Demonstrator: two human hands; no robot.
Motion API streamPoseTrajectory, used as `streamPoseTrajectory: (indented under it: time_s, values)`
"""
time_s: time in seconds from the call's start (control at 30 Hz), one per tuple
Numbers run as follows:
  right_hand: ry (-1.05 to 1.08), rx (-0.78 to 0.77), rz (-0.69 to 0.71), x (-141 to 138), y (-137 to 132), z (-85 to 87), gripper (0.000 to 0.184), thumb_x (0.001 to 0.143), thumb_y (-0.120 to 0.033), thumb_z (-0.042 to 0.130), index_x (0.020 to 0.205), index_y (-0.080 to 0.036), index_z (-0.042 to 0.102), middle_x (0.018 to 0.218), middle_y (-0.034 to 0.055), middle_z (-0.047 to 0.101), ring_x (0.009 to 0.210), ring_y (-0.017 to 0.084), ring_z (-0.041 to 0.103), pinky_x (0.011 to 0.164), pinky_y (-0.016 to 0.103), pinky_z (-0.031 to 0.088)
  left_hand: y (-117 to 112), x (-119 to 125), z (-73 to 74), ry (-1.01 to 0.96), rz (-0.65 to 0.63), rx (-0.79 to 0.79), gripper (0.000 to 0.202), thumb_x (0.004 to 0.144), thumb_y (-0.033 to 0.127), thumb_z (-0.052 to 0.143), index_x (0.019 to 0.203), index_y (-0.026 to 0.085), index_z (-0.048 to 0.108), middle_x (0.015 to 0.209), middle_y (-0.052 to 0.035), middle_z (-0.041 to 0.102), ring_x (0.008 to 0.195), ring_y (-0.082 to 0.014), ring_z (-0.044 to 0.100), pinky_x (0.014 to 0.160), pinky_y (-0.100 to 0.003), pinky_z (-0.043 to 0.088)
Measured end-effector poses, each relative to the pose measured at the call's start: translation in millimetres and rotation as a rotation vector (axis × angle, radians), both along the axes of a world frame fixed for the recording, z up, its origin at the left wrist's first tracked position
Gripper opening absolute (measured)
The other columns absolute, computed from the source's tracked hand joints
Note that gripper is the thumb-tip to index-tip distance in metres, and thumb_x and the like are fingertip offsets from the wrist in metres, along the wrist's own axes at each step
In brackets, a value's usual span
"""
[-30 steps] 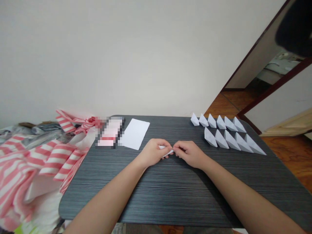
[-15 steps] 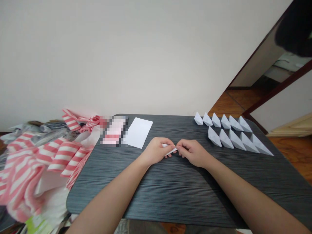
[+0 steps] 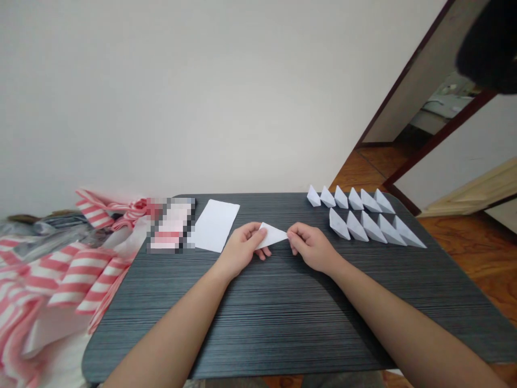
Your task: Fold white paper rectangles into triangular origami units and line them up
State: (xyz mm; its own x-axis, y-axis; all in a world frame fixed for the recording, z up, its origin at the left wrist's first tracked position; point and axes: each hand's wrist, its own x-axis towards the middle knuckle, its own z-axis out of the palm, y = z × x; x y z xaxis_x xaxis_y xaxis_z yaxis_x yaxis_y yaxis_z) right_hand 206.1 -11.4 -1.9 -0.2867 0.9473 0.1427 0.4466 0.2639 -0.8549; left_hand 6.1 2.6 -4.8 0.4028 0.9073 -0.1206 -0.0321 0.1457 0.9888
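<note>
Between my two hands, above the dark tabletop [image 3: 242, 334], is a piece of white folded paper [image 3: 273, 236] with a triangular face and a point toward the right. My left hand [image 3: 244, 245] grips its wide left end, thumb on top and fingers beneath. The fingertips of my right hand [image 3: 310, 245] pinch the paper's pointed right tip. Beyond my left hand lies a stack of white paper sheets [image 3: 216, 223]; how many sheets it has I cannot tell.
Two rows of folded white paper boats [image 3: 365, 225] stand at the back right of the table. A blurred-out rectangular object [image 3: 172, 223] lies beside the sheets. Red-and-white striped cloth [image 3: 81, 275] is heaped left of the table. A plain wall [image 3: 202, 97] rises behind.
The folded paper has turned, so its broad triangular face shows instead of a thin edge. Both hands keep hold of it. The whole view has shifted, moving the tabletop items leftward in the picture.
</note>
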Motion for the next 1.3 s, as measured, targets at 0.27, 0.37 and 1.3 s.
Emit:
streamPoseTrajectory:
  time_s: [0.27, 0.37, 1.3]
  values:
    - [0.022, 0.027, -0.090, 3.9, 1.2, -0.8, 0.020, 0.090, -0.026, 0.042, 0.072, -0.019, 0.050, 0.054, -0.0030, 0.055, 0.052, 0.012, 0.053, 0.058, 0.025, 0.041, 1.4, 0.8, -4.3, -0.206, 0.085, -0.096, 0.066, 0.086, 0.061, 0.026, 0.109, 0.007, 0.056, 0.078, -0.0116, 0.065, 0.057, -0.0149, 0.061, 0.047, -0.024, 0.046]
    - [0.028, 0.025, -0.117, 4.5, 1.6, -1.0, 0.022, 0.090, -0.027, 0.042, 0.072, -0.019, 0.050, 0.054, -0.0030, 0.055, 0.051, 0.012, 0.053, 0.058, 0.025, 0.042, 1.6, 0.0, -4.8, -0.180, 0.074, -0.092, 0.063, 0.085, 0.060, 0.033, 0.108, 0.007, 0.057, 0.074, -0.0109, 0.065, 0.056, -0.0149, 0.061, 0.047, -0.023, 0.046]
    - [0.096, -0.145, -0.060, 9.5, 4.4, -4.1, 0.026, 0.089, -0.034, 0.045, 0.068, -0.018, 0.050, 0.052, -0.0037, 0.053, 0.048, 0.011, 0.052, 0.055, 0.024, 0.041, 0.0, 1.2, -5.7, -0.045, 0.036, -0.021, 0.039, 0.087, 0.042, 0.043, 0.103, 0.009, 0.058, 0.102, -0.0150, 0.065, 0.059, -0.0133, 0.063, 0.043, -0.020, 0.041]
